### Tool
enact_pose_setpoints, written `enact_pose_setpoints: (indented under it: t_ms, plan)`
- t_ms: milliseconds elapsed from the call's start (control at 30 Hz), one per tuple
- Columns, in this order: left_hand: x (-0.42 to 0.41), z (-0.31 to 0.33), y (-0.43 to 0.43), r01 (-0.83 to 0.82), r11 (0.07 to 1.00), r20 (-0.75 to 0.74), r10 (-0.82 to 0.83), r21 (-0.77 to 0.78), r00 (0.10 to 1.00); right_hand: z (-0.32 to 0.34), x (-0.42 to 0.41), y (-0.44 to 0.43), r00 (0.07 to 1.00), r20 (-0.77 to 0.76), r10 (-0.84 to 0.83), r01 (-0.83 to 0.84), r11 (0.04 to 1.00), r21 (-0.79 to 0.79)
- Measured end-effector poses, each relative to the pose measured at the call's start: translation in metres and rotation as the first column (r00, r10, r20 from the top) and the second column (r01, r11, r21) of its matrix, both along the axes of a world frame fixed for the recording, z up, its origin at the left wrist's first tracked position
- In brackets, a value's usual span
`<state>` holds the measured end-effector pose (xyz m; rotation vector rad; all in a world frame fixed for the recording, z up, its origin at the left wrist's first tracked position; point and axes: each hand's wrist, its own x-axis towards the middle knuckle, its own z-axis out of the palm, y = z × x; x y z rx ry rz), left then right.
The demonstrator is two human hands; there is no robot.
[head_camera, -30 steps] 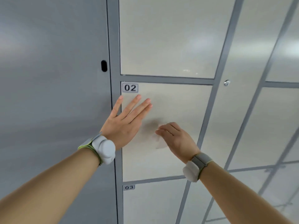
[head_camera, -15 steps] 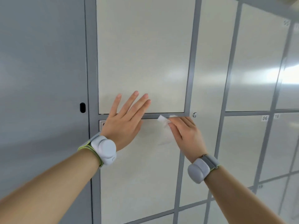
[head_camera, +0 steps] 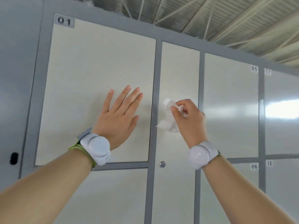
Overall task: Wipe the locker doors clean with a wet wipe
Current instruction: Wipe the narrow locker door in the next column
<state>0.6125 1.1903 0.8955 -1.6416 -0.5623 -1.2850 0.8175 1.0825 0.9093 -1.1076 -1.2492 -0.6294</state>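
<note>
Wet wipe [head_camera: 168, 122]: bunched, just right of locker door 01 [head_camera: 97, 70]; likely soft, limp, light; best held by its gathered folds.
Right hand [head_camera: 189, 117]: pinching it.
Left hand [head_camera: 118, 117]: spread against locker door 01.

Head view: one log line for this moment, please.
left hand: open, fingers straight, over door 01 | right hand: grips crumpled wet wipe | wet wipe: at narrow panel right of door 01

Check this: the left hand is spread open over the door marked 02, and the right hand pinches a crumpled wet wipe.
Wrong door number. The head view shows the left hand spread open over the door marked 01, labelled at its top left corner. The rest stands: the right hand pinches a crumpled wet wipe.
</note>
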Motion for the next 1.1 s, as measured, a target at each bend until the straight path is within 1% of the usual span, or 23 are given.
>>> enact_pose_setpoints:
  t_ms: [33, 100, 167, 233, 300, 367, 467, 567, 633, 700, 767, 867, 933, 1033, 1100]
  plan:
    - [0.001, 0.002, 0.0, -0.002, 1.0, -0.002, 0.002, -0.02, 1.0, 0.005, 0.0, 0.0, 0.999, -0.04, 0.023, -0.023, 1.0, 0.0]
    - [0.018, 0.021, 0.003, -0.017, 1.0, 0.035, 0.017, -0.008, 0.999, 0.028, 0.02, 0.005, 0.995, -0.07, 0.075, -0.072, 0.997, 0.042]
    - [0.021, 0.028, 0.004, -0.026, 0.999, 0.043, 0.028, -0.031, 0.999, 0.041, 0.025, 0.01, 0.995, -0.098, 0.031, -0.024, 0.997, 0.079]
    - [0.034, 0.04, 0.008, -0.043, 0.999, 0.093, 0.044, -0.019, 0.995, 0.062, 0.043, 0.019, 0.996, -0.089, 0.033, -0.017, 0.984, 0.177]
    - [0.039, 0.049, 0.008, -0.064, 0.998, 0.103, 0.067, -0.028, 0.992, 0.081, 0.051, 0.028, 0.993, -0.114, 0.035, -0.002, 0.962, 0.272]
    - [0.041, 0.055, 0.011, -0.066, 0.998, 0.119, 0.068, -0.021, 0.991, 0.094, 0.055, 0.036, 0.997, -0.077, 0.014, 0.012, 0.946, 0.324]
    - [0.044, 0.06, 0.013, -0.084, 0.996, 0.104, 0.086, -0.028, 0.991, 0.107, 0.053, 0.051, 0.999, -0.007, -0.052, 0.051, 0.917, 0.395]
    - [0.045, 0.07, 0.018, -0.085, 0.996, 0.099, 0.087, -0.022, 0.991, 0.113, 0.045, 0.069, 0.986, 0.08, -0.147, 0.097, 0.889, 0.448]
    - [0.049, 0.077, 0.022, -0.065, 0.997, 0.1, 0.068, -0.029, 0.993, 0.114, 0.04, 0.081, 0.977, 0.133, -0.165, 0.091, 0.891, 0.445]
    - [0.053, 0.083, 0.022, -0.03, 0.999, 0.107, 0.033, -0.026, 0.994, 0.11, 0.037, 0.088, 0.966, 0.212, -0.146, 0.041, 0.9, 0.434]
    - [0.057, 0.089, 0.026, -0.008, 1.0, 0.096, 0.008, -0.001, 0.995, 0.101, 0.034, 0.093, 0.937, 0.302, -0.176, 0.025, 0.895, 0.445]
    - [0.059, 0.101, 0.029, 0.038, 0.999, 0.113, -0.038, 0.005, 0.993, 0.091, 0.039, 0.099, 0.866, 0.418, -0.274, 0.086, 0.905, 0.416]
    - [0.061, 0.108, 0.033, 0.079, 0.997, 0.132, -0.078, 0.0, 0.988, 0.092, 0.047, 0.102, 0.831, 0.472, -0.293, 0.12, 0.924, 0.363]
    - [0.065, 0.114, 0.04, 0.088, 0.996, 0.159, -0.09, 0.019, 0.983, 0.104, 0.052, 0.103, 0.826, 0.457, -0.33, 0.183, 0.924, 0.337]
    - [0.068, 0.114, 0.043, 0.059, 0.997, 0.183, -0.068, 0.052, 0.981, 0.114, 0.051, 0.103, 0.829, 0.413, -0.377, 0.227, 0.902, 0.367]
